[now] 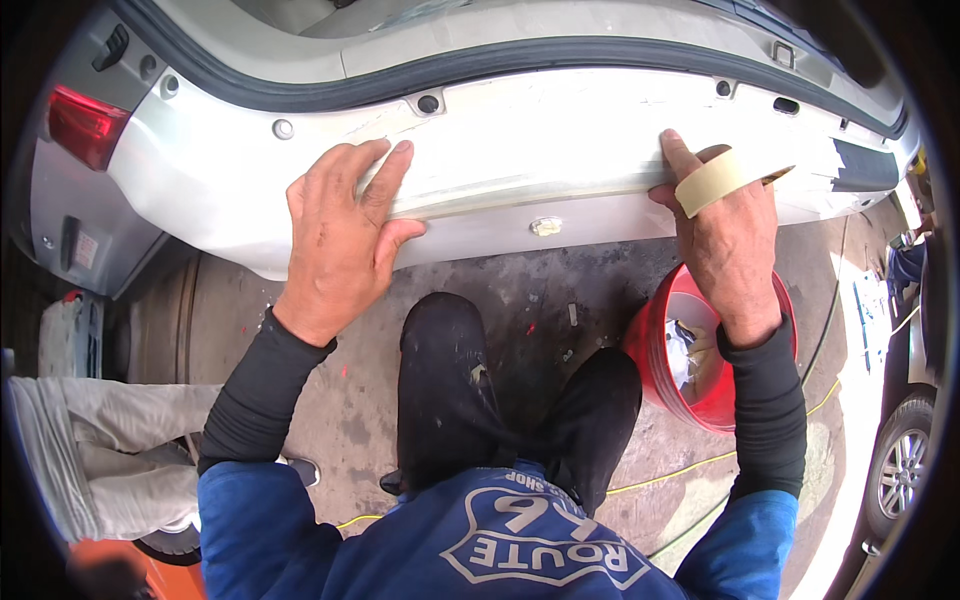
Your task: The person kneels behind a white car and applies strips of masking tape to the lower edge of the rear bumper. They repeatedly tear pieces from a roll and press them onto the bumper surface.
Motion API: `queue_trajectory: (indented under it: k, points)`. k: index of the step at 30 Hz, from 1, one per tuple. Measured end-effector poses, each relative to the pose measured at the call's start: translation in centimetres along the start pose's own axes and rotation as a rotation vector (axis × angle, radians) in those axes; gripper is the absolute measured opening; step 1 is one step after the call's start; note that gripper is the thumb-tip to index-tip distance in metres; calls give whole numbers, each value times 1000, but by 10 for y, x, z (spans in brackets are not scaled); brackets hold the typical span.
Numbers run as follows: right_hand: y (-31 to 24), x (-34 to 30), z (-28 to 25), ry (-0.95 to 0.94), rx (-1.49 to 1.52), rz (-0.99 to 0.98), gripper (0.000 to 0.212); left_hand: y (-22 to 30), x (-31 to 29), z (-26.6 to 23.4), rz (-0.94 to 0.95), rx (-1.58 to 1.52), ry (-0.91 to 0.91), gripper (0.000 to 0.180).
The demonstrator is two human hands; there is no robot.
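A white rear car bumper (500,130) stretches across in front of me. My left hand (345,230) rests on it with fingers spread, thumb near the lower edge. My right hand (727,240) is farther right on the bumper. A roll of cream masking tape (722,182) sits around its curled fingers, while one finger reaches onto the white surface. Along the crease between both hands runs a thin pale strip (540,190); I cannot tell whether it is tape or part of the panel. Below it is a small off-white patch (546,227).
A red bucket (660,345) with crumpled scraps inside stands under my right forearm. At the left, a red tail light (86,127) borders the bumper. Another person's trouser leg (110,440) is at lower left. A yellow cord (670,473) crosses the floor; a car wheel (903,465) stands far right.
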State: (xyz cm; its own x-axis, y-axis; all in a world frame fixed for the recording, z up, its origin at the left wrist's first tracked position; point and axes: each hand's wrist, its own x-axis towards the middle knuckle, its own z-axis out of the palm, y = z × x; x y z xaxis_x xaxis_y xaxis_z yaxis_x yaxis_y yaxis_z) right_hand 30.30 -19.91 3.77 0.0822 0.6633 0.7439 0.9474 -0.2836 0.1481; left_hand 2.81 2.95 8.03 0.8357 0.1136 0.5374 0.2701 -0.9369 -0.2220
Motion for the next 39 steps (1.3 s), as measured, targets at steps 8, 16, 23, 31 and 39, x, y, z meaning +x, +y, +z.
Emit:
queue_trajectory:
  k: [8,16,23,31,39]
  points:
    - [-14,3,-20,-21,75,152,51,71,31,-9,101,-240,170,56]
    - [-105,-51,7,128,363,204,67,85,-28,1,36,-293,-45,51]
    - [-192,-4,22,-76,389,38,70,83,-153,30,-681,-487,-342,57]
    - [-170,-13,23,-72,314,71,71,100,-205,68,-687,-421,-130,61]
    - [19,-170,-21,65,-10,690,63,93,-215,61,-707,-448,-71,60]
